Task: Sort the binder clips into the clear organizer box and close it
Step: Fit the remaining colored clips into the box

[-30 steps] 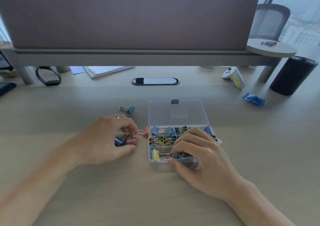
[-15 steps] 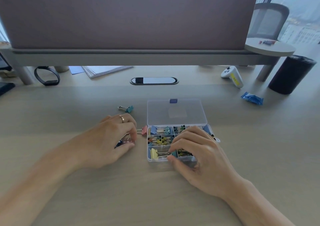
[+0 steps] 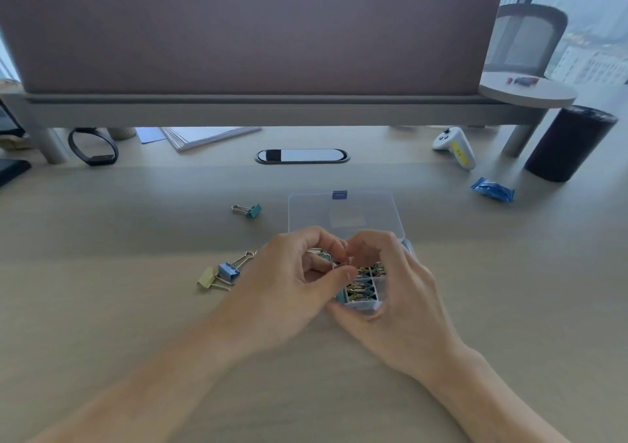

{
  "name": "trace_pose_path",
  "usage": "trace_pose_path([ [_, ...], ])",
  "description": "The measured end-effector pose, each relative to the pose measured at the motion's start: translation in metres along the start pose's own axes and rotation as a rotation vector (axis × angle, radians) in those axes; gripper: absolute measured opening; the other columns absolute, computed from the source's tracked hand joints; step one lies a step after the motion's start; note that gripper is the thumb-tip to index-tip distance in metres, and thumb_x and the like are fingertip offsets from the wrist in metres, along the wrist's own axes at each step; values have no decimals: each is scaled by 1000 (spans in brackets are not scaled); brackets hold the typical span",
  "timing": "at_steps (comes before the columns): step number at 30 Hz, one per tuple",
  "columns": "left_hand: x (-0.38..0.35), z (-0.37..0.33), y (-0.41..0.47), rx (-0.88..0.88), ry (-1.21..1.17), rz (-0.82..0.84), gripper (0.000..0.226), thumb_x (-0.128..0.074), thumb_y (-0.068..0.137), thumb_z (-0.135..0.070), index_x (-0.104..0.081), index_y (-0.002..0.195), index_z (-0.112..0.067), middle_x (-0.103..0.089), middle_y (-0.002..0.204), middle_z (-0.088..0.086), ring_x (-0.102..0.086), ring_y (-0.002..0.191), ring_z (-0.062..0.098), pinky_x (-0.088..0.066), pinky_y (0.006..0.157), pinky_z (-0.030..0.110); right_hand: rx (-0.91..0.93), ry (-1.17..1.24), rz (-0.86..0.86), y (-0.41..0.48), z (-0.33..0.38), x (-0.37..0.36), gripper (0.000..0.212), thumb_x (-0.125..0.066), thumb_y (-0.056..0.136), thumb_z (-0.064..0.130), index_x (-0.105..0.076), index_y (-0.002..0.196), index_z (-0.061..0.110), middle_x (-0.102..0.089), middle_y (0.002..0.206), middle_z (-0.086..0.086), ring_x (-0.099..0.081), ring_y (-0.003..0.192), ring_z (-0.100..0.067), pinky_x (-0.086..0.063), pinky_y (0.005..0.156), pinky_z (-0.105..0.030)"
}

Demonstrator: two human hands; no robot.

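The clear organizer box [image 3: 363, 304] lies open on the desk, its lid [image 3: 343, 216] flat behind it. Several coloured clips fill its compartments. My left hand [image 3: 289, 283] is over the box's left side, fingers curled round a binder clip [image 3: 324, 256] whose colour is mostly hidden. My right hand [image 3: 402, 293] grips the box, thumb along the front wall and fingers curled over the compartments. Loose on the desk are a blue clip [image 3: 229, 270] and a yellow clip [image 3: 207, 279] left of my hands, and a teal clip [image 3: 253, 210] farther back.
A white controller [image 3: 455, 145], a blue wrapper [image 3: 492, 189] and a black cylinder [image 3: 571, 143] sit at the back right. A black band [image 3: 93, 147] and papers [image 3: 204, 135] lie at the back left under the divider shelf. A cable port [image 3: 301, 156] is mid-desk.
My left hand moved right from the loose clips to the box with a clip, leaving the blue and yellow clips uncovered. My right hand stayed on the box.
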State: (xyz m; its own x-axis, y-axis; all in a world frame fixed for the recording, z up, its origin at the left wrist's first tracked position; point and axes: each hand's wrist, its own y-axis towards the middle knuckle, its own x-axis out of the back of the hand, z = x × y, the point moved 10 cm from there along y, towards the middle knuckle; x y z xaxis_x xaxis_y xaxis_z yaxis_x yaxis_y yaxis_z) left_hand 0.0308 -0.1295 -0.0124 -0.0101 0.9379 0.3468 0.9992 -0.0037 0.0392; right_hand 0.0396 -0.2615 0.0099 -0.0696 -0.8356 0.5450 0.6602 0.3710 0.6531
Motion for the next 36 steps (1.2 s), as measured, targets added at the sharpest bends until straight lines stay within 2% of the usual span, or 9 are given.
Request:
trace_pose_path([
  [3,-2,-3,-4,-16,-1,-38,13,-80,87,-30,-68,93,-29,-78,80,-1,-70,67,12,-45,61,28,35,4,-34,1,0,3,33,-78,76,14,-67,107,16,-66,101,10,-65,92,-4,-54,73,-29],
  [5,1,-3,-7,-10,-2,-58,14,-81,85,-31,-71,94,-30,-78,80,-4,-73,71,10,-47,63,24,36,37,-29,2,-1,5,31,-80,78,4,-72,107,14,-70,100,9,-67,92,-3,-55,77,-25],
  [7,8,-2,-8,-12,-25,-75,14,-82,84,-29,-73,94,-28,-79,83,-6,-76,79,9,-57,69,26,0,108,-5,2,-6,7,23,-84,83,6,-76,103,16,-72,97,12,-69,91,-2,-54,79,-19],
  [10,22,1,-11,-61,-7,-78,12,-82,84,-17,-73,92,-21,-79,89,-2,-77,85,13,-60,79,27,-94,275,46,3,-16,3,14,-88,82,16,-79,93,17,-75,93,13,-74,88,-9,-58,80,-22],
  [13,28,1,-13,-128,1,-51,12,-78,87,-5,-75,90,-17,-79,91,2,-77,88,17,-60,85,31,-201,511,66,3,-24,-5,18,-89,76,5,-79,89,13,-76,95,5,-75,90,-19,-59,82,-24],
  [20,39,2,-15,-217,112,-151,15,-82,83,-11,-81,83,-27,-78,87,-10,-75,83,14,-60,82,35,-295,682,155,4,-30,-12,20,-85,76,-7,-78,89,5,-78,94,-9,-77,89,-23,-59,84,-24],
  [23,41,1,-17,-254,224,-173,15,-84,82,-15,-81,83,-30,-77,86,-15,-73,85,12,-57,81,31,-310,585,217,4,-32,-13,17,-86,79,-1,-80,90,11,-79,92,-3,-77,88,-19,-60,84,-25],
  [28,23,-8,-19,-426,484,-106,17,-84,83,-16,-81,89,-31,-73,90,-23,-68,95,1,-55,85,28,-89,142,371,6,-23,-12,17,-85,84,13,-81,90,29,-76,98,20,-72,98,-6,-53,94,-25],
  [36,18,-5,-23,-456,528,-72,13,-74,91,-18,-81,95,-28,-70,97,-24,-65,101,3,-53,90,28,-46,65,387,7,-21,-12,14,-85,85,20,-81,91,32,-74,101,25,-69,101,3,-46,105,-22],
])
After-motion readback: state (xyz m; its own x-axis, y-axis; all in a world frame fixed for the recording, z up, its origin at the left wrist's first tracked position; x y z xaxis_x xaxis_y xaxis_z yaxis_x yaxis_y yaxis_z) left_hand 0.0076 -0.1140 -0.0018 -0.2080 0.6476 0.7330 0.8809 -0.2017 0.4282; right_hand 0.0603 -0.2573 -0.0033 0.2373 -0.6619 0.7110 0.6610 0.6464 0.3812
